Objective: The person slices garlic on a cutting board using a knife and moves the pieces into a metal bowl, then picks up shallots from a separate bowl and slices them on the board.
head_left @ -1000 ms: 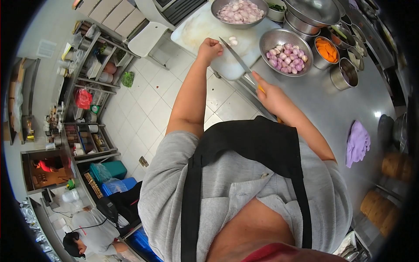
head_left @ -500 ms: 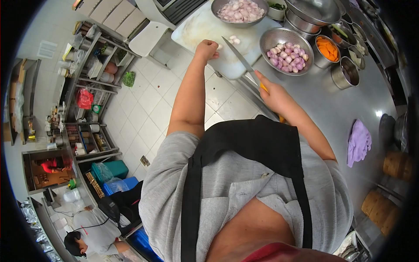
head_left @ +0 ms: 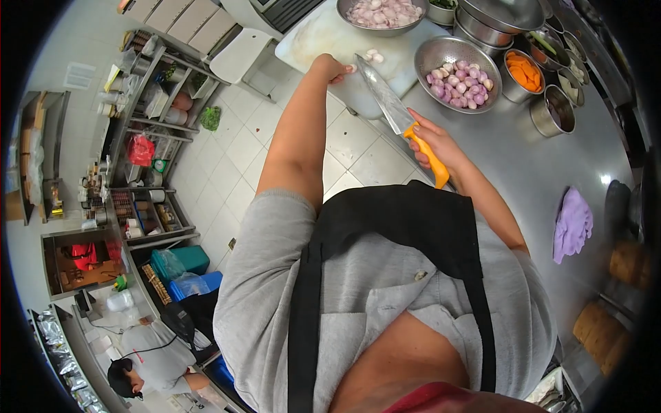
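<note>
Far left: a co-worker (head_left: 162, 358) in grey bends over, well apart from the work. Greens (head_left: 210, 118) lie on the floor.

Board (head_left: 306, 43): edge overhangs the desk (head_left: 513, 141). Left hand (head_left: 332, 69) over its near edge, fingers closed together, a pale piece (head_left: 353, 67) at the fingertips; probably a shallot, too small to be sure. Whether gripped or just touched: cannot tell.

Right of it, a few peeled shallots (head_left: 374, 55) lie loose on the board. Knife (head_left: 384, 98): tip just beside the pale piece, contact not resolvable. Behind, a bowl (head_left: 385, 32) of more peeled shallots.

Right hand (head_left: 435, 148): wrapped round the knife's yellow handle. Change over the last half second: knife rolled; blade now shows its broad face, where it was narrow, and far more of the handle is exposed. Left hand near the same spot. Reading: blade being re-angled between strokes, likely no cut at this instant.

Further right: colander (head_left: 429, 60) of purple shallots (head_left: 460, 84), looks the same; carrots (head_left: 525, 72) in a pot; a second pot (head_left: 549, 122); lilac cloth (head_left: 573, 226), crumpled on the desk.
</note>
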The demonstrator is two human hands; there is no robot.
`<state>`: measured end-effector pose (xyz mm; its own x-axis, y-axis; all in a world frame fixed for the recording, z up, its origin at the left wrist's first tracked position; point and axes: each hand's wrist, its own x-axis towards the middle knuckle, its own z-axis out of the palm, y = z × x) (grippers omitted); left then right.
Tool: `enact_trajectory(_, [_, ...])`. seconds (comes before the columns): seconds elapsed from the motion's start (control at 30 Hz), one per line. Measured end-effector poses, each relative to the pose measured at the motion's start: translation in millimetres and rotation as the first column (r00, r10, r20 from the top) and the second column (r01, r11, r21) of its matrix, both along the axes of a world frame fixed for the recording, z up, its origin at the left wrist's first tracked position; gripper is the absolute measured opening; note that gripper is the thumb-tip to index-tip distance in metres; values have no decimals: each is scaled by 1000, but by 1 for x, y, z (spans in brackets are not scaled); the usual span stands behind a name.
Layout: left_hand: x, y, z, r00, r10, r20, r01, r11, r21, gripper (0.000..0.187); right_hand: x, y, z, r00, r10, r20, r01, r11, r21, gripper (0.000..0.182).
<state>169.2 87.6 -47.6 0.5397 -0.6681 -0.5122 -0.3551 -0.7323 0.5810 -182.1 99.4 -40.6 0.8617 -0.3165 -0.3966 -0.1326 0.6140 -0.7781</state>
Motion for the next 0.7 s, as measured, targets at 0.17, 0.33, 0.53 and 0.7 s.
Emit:
enact_trajectory(0.17, [8, -5, -14, 997, -13, 74, 12, 1000, 15, 39, 4, -2, -2, 1000, 12, -3, -12, 1000, -12, 55])
enact_trajectory(0.33, [5, -6, -7, 1000, -15, 19, 14, 999, 53, 40, 14, 0, 1, 999, 13, -29, -14, 999, -47, 55])
enact_trajectory(0.53, [-2, -3, 2, 994, -33, 104, 27, 998, 62, 40, 27, -2, 0, 999, 8, -32, -11, 996, -85, 55])
enact_trajectory(0.7, [-3, 4, -1, 996, -6, 93, 10, 999, -41, 45, 46, -2, 2, 999, 16, -30, -20, 991, -129, 54])
